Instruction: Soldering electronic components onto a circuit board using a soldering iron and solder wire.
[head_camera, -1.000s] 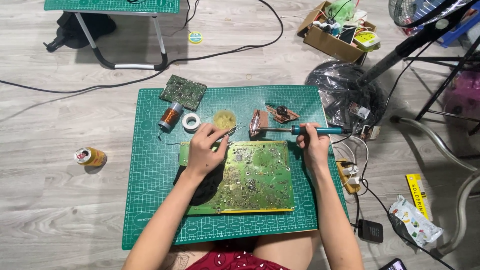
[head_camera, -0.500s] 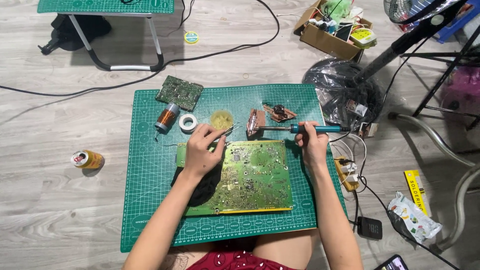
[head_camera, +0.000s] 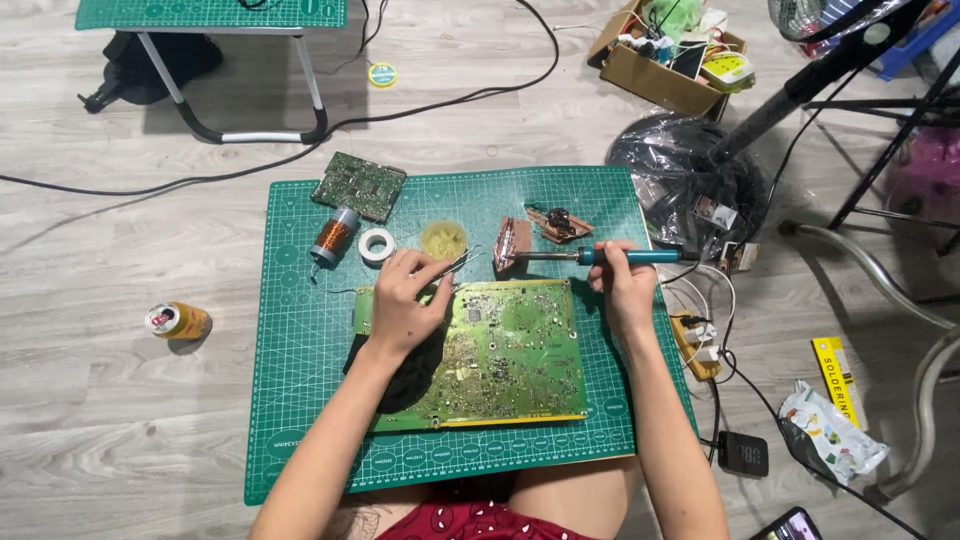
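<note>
On a green gridded cutting mat (head_camera: 300, 400) spread over the pale wooden floor lies a large green printed circuit board with a yellow edge (head_camera: 500, 355), just in front of the person's knees. The left hand (head_camera: 405, 300) rests on the board's upper left corner, fingers closed round a pair of thin metal tweezers (head_camera: 455, 265) whose tips point up and right, past the board's top edge. The right hand (head_camera: 625, 290) sits at the board's upper right corner, gripping the blue handle of a soldering iron (head_camera: 590, 257); the iron lies nearly level, its metal tip reaching left to a coppery metal stand (head_camera: 512, 243) above the board. Near the tweezers stands a small round tin of yellowish paste (head_camera: 443, 239), and left of it a white roll of tape (head_camera: 377, 244) and a copper wire coil (head_camera: 333, 236). A smaller green circuit board (head_camera: 360, 185) lies at the mat's upper left corner. A yellow drink can (head_camera: 178, 320) lies on the floor, well apart to the left.
</note>
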